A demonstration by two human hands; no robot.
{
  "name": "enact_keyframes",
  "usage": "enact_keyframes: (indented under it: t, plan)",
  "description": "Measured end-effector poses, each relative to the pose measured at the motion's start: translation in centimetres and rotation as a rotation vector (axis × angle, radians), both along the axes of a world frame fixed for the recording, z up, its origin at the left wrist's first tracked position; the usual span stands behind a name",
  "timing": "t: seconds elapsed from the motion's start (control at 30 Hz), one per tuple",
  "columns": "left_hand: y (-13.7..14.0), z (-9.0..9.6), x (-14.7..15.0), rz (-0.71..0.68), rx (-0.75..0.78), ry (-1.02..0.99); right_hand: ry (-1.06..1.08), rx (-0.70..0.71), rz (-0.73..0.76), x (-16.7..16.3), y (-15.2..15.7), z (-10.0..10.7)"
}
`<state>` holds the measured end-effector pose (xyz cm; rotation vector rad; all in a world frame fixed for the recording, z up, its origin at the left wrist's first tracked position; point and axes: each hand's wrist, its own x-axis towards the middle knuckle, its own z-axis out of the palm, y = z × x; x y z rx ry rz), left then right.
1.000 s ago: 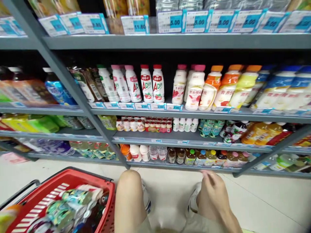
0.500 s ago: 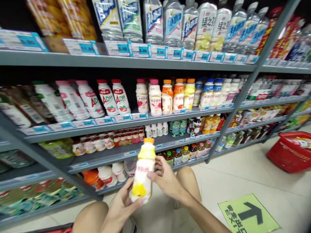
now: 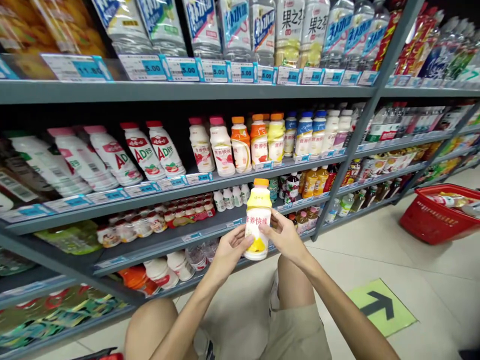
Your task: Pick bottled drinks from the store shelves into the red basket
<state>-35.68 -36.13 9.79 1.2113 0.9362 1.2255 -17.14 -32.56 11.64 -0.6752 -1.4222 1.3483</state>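
Before the shelves (image 3: 225, 92), orange-capped bottle (image 3: 257, 212) held in fingers (image 3: 245, 243) of left hand (image 3: 229, 247) and right hand (image 3: 288, 236), more upright than earlier.

Holds orange-capped bottle (image 3: 258, 220) upright between left grip (image 3: 230, 249) and right grip (image 3: 288, 239), before shelves (image 3: 225, 92), with red basket (image 3: 423, 219) at right.

Left forearm (image 3: 191, 306) and right forearm (image 3: 343, 302) are both stretched out front, angled in toward each other. Left grip (image 3: 229, 246) is set slightly lower, right grip (image 3: 288, 239) a touch higher, both pretty much curled closed, thumbs (image 3: 245, 243) laid up front. Knees (image 3: 294, 280) are bent and spread apart.
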Motion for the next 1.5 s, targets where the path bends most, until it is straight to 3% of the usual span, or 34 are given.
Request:
enact_keyframes:
  t: [0.1, 0.2, 0.27, 0.4, 0.57, 0.73, 0.87, 0.97, 1.07, 1.17, 1.37, 1.5]
  plan:
    - [0.9, 0.5, 1.9, 0.052, 0.048, -0.009, -0.085, 0.068, -0.016, 1.2, 0.8, 1.1]
    - [2.2, 1.4, 4.4, 0.120, 0.119, 0.010, -0.263, 0.201, -0.233, 2.9, 1.9, 2.8]
    - [3.4, 2.5, 6.0, 0.147, 0.186, 0.025, -0.270, 0.249, -0.307, 4.2, 2.8, 4.3]
    - [6.6, 5.7, 8.1, 0.158, 0.327, 0.124, -0.103, 0.265, -0.280, 7.0, 4.9, 7.1]
    - [11.0, 9.7, 9.5, 0.136, 0.414, 0.206, -0.088, 0.316, -0.267, 10.2, 7.2, 9.5]
    - [13.5, 11.5, 11.1, 0.143, 0.470, 0.217, -0.139, 0.362, -0.159, 12.6, 9.7, 10.7]
    - [14.6, 12.9, 12.3, 0.186, 0.543, 0.237, -0.297, 0.542, -0.292, 14.3, 11.9, 12.1]
    - [15.9, 15.2, 12.8, 0.150, 0.629, 0.284, -0.353, 0.701, -0.321, 15.2, 13.5, 13.5]
    - [17.6, 17.8, 12.9, 0.120, 0.742, 0.343, -0.276, 0.737, -0.296, 15.6, 15.6, 14.5]
    - [19.3, 19.8, 13.1, 0.191, 0.821, 0.465, -0.209, 0.729, -0.318, 15.5, 17.9, 15.0]
    - [22.1, 20.5, 14.2, 0.421, 0.895, 0.606, -0.224, 0.801, -0.416, 15.0, 21.7, 15.1]
    - [23.4, 19.7, 14.6, 0.428, 0.881, 0.611, -0.209, 0.815, -0.430, 14.8, 23.0, 14.2]
